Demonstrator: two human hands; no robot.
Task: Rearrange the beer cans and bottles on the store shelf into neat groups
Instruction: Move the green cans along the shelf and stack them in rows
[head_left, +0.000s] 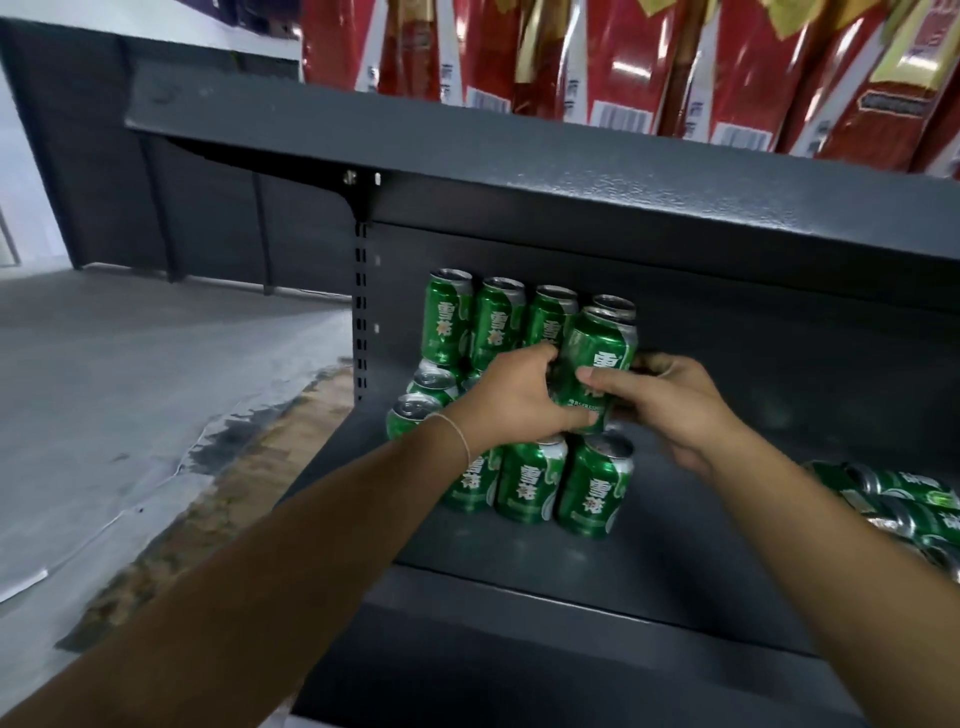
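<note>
Your two bare forearms reach in from the bottom edge, over the front lip of the dark grey shelf (649, 566), and meet on one green can (597, 371). Your left hand (511, 400) wraps that can from its left side, fingers curled round the back and out of sight, thumb lying across the lower edge. A thin string bracelet (460, 436) circles that wrist. Your right hand (675, 402) closes on the same can from the right: the thumb presses across the printed front and the fingertips (652, 364) hook round the far side. The can stands upright between your palms, lifted above the shelf floor, its silver top tipped slightly away from you.

Directly beneath your fingers, a front row of green cans (561, 480) stands upright on the shelf, the nearest three showing their labels. Just left of your left knuckles, more cans (423, 397) show only their tops and shoulders. Well to the right of your right wrist, near the frame edge, a loose pile of cans (904, 501) lies on its side.

Beyond your fingertips, an upper tier of cans (498, 317) stands in a line against the back panel, level with the held can and just behind it. Above them runs the shelf overhead (571, 171), carrying red and gold packets (649, 62). Far left, past the shelf's slotted upright, lies grey, stained floor (130, 389).
</note>
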